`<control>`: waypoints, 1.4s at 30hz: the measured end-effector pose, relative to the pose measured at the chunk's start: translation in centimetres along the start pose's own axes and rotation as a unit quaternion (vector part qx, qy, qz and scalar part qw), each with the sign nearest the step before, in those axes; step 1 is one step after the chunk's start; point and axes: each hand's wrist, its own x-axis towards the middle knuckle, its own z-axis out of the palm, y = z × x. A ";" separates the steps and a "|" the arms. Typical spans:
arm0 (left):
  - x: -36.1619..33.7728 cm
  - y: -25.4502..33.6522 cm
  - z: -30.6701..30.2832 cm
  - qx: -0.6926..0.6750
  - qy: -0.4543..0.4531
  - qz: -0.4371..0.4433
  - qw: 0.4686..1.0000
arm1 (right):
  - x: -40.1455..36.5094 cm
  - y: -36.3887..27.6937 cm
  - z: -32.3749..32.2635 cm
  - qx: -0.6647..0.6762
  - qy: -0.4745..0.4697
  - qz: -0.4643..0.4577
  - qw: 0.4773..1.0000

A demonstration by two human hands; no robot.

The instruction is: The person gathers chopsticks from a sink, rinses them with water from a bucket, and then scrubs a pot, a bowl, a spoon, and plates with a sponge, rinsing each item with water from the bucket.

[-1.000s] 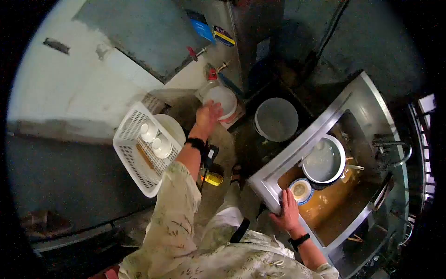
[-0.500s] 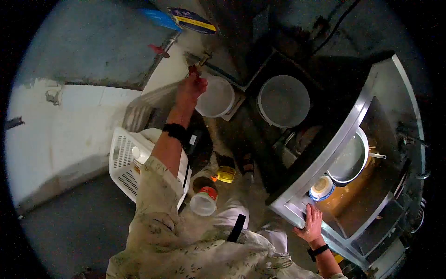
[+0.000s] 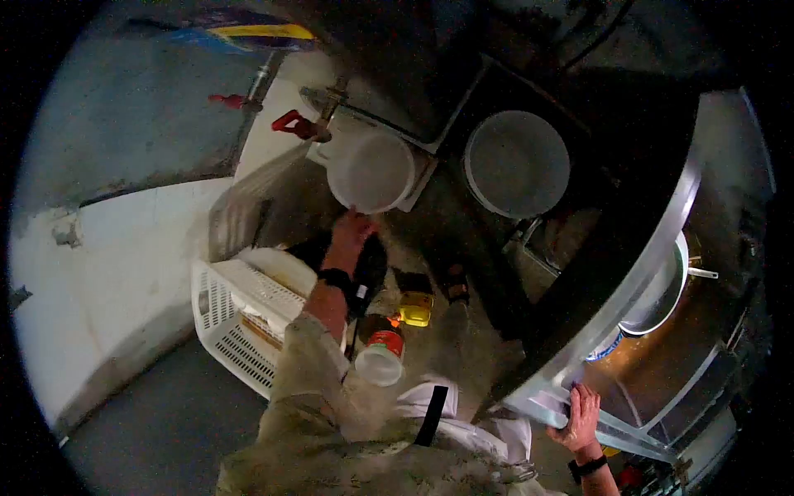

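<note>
My left hand (image 3: 356, 227) is at the near rim of a white bucket (image 3: 370, 172); blur hides how its fingers lie. Beyond the bucket is a tap with a red handle (image 3: 299, 126), and no hand is on it. On the right, my right hand (image 3: 581, 413) rests on the metal edge of a sink (image 3: 612, 326), fingers stretched over the rim. Inside the sink are a pot (image 3: 662, 298) and part of a blue-and-white bowl (image 3: 605, 347), in brownish water.
A second white bucket (image 3: 517, 164) stands right of the first. A white basket (image 3: 240, 339) is at the left. On the floor are a yellow container (image 3: 416, 307) and a clear jar with a red label (image 3: 382, 351). Another red-handled valve (image 3: 234, 102) is on the wall.
My left hand has let go of the red tap handle and come back toward me to the bucket's near rim. My right hand stays on the sink edge. The view has shifted.
</note>
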 end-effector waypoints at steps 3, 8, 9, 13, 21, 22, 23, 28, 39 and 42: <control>8.0 -7.4 -9.4 -0.126 -0.149 -0.104 0.975 | -0.5 0.2 0.2 -0.005 -0.029 0.019 0.999; 8.3 -8.0 -3.9 -0.119 0.057 -0.019 0.991 | 0.2 0.0 0.5 0.016 -0.021 0.008 1.000; 8.4 -8.4 -4.8 -0.118 0.057 -0.021 0.991 | -0.5 0.1 0.8 0.027 -0.030 0.017 0.999; 9.1 -8.1 -7.6 0.131 -0.126 0.070 0.981 | -0.9 0.2 1.2 0.021 -0.014 0.009 1.000; 5.0 -8.7 -11.5 0.131 -0.107 0.095 0.981 | -0.3 0.2 -0.2 0.047 -0.029 0.013 0.998; 2.9 -7.5 -9.5 0.113 -0.054 0.021 0.992 | 0.0 0.1 -0.8 0.053 -0.015 0.003 0.998; -0.4 -5.4 -6.6 0.102 -0.001 -0.053 0.993 | 0.1 0.0 -1.2 0.059 0.001 -0.008 0.998; -14.1 -3.0 -3.3 0.131 -0.041 -0.039 0.990 | 0.0 -0.8 -2.9 0.050 -0.010 0.006 0.999; -46.9 3.5 12.9 0.329 -0.012 0.108 0.938 | -5.5 2.1 -3.1 0.204 0.219 -0.075 0.951; -53.1 3.4 17.6 0.375 -0.090 0.144 0.911 | -9.2 4.3 -3.5 0.184 0.302 -0.033 0.935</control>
